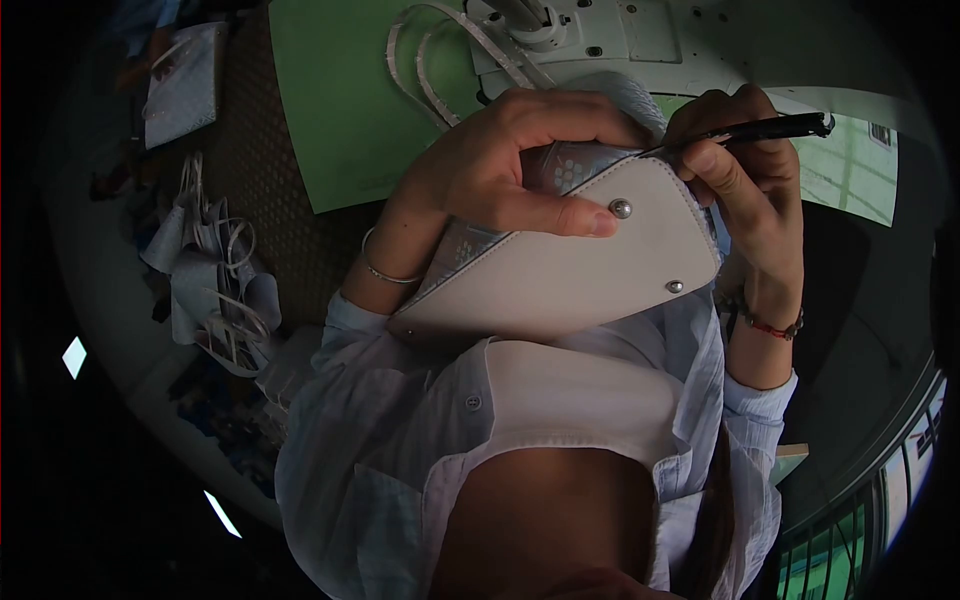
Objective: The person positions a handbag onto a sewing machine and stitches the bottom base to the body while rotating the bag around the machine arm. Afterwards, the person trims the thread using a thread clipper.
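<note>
A handbag is tilted up against my chest with its pale flat base (570, 265) facing me. Round metal studs sit on that base, and stitching runs along its edge. My left hand (510, 155) grips the bag, its thumb pressed on the base beside one stud (621, 209). In my right hand (745, 185) is a slim black pen-like tool (775, 128), pinched between thumb and fingers. Its working end meets the bag's upper corner edge, where my fingers partly hide it. The bag's pale strap handles (440, 60) loop out beyond my left hand.
A white sewing machine (655, 35) stands at the far side, over a green work surface (330, 120). Several pale bags (225, 290) with handles lie in a pile at left. Another pale bag (185, 90) rests at the upper left.
</note>
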A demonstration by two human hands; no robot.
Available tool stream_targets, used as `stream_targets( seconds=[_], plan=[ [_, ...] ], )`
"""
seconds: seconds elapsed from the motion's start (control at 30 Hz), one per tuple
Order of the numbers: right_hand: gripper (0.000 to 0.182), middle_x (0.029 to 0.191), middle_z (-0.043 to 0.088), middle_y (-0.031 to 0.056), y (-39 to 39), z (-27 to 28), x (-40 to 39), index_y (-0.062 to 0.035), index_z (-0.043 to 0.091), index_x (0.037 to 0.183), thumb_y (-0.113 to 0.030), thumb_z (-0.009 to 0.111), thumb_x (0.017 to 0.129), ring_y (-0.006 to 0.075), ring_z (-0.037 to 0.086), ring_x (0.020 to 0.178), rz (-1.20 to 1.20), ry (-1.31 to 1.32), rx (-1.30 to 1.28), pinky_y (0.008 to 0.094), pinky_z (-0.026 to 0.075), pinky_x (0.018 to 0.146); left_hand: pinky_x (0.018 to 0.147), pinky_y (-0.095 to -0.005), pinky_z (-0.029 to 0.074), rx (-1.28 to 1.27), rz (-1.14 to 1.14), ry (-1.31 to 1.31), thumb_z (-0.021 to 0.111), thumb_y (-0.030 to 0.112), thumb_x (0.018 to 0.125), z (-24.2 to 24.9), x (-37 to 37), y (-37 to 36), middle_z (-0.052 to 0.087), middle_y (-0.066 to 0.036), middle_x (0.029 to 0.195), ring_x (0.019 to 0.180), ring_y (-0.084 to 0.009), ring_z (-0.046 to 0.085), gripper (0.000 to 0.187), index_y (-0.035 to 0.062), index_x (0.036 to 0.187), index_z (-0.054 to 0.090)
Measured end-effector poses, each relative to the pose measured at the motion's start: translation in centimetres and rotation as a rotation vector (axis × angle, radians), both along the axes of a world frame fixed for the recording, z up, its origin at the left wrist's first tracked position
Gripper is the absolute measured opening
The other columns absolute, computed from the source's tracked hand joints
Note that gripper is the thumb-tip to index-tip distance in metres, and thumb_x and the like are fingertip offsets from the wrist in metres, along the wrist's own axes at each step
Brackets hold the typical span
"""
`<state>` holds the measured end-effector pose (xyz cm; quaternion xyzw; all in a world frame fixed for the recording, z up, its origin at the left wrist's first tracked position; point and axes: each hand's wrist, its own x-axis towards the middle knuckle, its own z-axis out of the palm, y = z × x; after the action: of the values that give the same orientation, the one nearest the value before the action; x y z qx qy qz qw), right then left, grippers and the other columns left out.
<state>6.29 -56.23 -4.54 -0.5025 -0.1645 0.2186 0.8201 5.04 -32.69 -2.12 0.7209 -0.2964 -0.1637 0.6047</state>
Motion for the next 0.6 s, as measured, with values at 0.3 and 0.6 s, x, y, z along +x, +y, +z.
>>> stream_targets(
  seconds=[0.3, 0.6],
  plan=[
    [0.008, 0.096, 0.065, 0.0044, -0.4, 0.1, -1.0, -0.0012, 0.063, 0.096, -0.005, 0.068, 0.090, 0.0063, 0.058, 0.075, -0.075, -0.008, -0.011, 0.0199, 0.044, 0.061, 0.080, -0.0314, 0.050, 0.019, -0.008, -0.001, 0.078, 0.019, 0.072, 0.2, 0.0, -0.3, 0.067, -0.011, 0.098, 0.090, -0.0226, 0.066, 0.040, -0.0021, 0.104, 0.066],
    [0.015, 0.097, 0.063, 0.0107, -0.5, 0.1, -2.1, -0.0008, 0.055, 0.099, -0.011, 0.065, 0.093, 0.0050, 0.049, 0.066, -0.151, -0.091, -0.132, 0.0185, 0.040, 0.060, 0.081, -0.0316, 0.050, 0.050, -0.023, -0.024, 0.078, 0.020, 0.071, 0.4, 0.0, -0.4, 0.067, -0.011, 0.098, 0.091, -0.0230, 0.066, 0.041, -0.0017, 0.104, 0.067]
  ],
)
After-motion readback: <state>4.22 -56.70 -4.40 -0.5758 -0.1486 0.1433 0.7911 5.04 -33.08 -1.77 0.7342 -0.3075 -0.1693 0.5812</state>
